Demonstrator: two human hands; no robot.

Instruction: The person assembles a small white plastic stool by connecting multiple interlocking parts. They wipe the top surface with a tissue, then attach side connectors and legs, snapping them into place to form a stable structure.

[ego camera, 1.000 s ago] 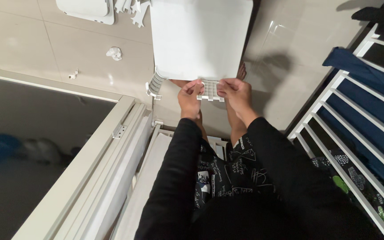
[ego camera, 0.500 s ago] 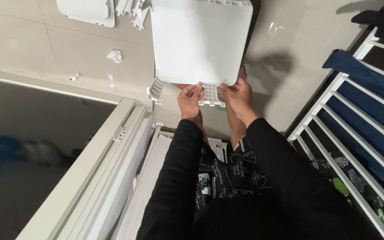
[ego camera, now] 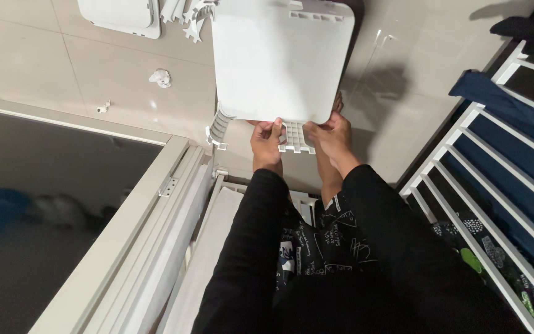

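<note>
Both hands, left hand [ego camera: 267, 137] and right hand [ego camera: 335, 135], pinch the near edge of the white plastic panel [ego camera: 279, 59], which looks stiff and light.

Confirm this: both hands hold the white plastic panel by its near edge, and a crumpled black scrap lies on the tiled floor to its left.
Not quite. The head view shows the scrap is white, not black. Both the left hand and the right hand do hold the white plastic panel by its near edge.
</note>
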